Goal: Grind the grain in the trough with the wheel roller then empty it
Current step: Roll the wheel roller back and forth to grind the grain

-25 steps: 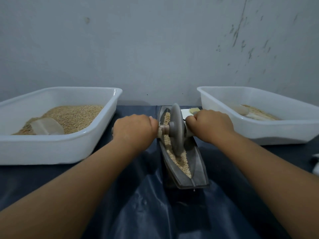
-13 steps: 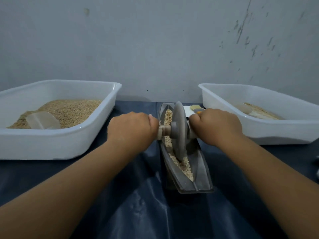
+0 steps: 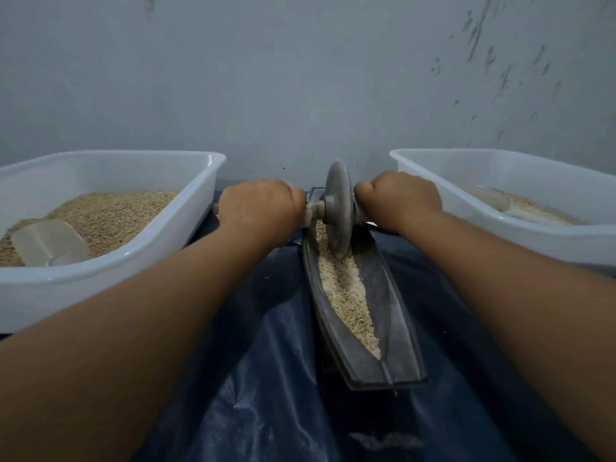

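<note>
The trough [image 3: 383, 328] lies lengthwise on the dark sheet [image 3: 266, 378], between two white tubs, its near end pointing toward the viewer. The grain [image 3: 346, 295] forms a narrow strip along the trough's channel. The wheel roller [image 3: 338, 208] stands upright on edge in the far part of the trough, its rim resting in the grain. The left hand [image 3: 260, 211] is curled in a fist round the left end of the axle; the right hand [image 3: 400, 198] is curled likewise round the right end. The right handle is hidden by the fingers, so its exact seating cannot be told.

The left tub [image 3: 110, 275] holds a heap of grain and a translucent scoop [image 3: 50, 243] lying on it. The right tub [image 3: 533, 241] holds a smaller amount of pale material.
</note>
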